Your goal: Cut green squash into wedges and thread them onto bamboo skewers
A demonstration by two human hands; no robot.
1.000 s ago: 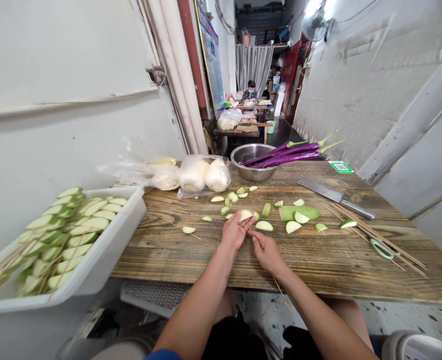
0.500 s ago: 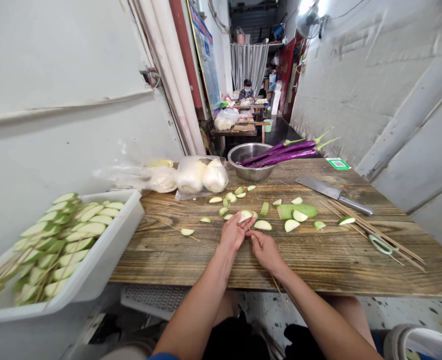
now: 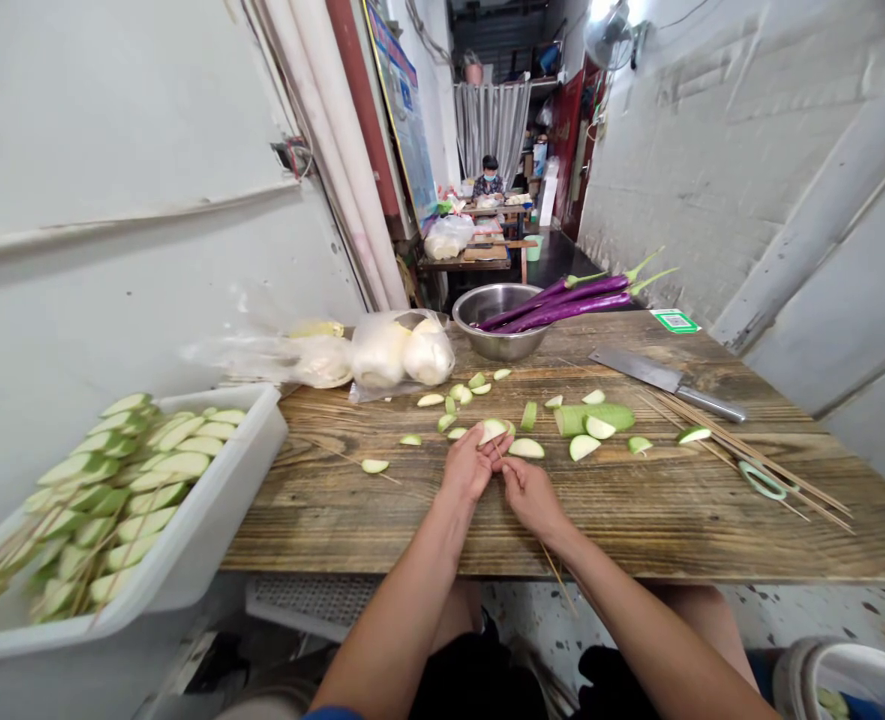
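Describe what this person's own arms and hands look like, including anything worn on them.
The left hand and right hand are ungloved. The left forearm and right forearm are bare, with no watch or bracelet visible. A scrap of blue cloth, probably a sleeve edge, shows beside the left arm.

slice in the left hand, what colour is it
The slice is pale greenish white; head view shows it.

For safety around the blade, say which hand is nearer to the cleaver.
Right: in view, the right hand is below and left of the cleaver; the left hand is farther left.
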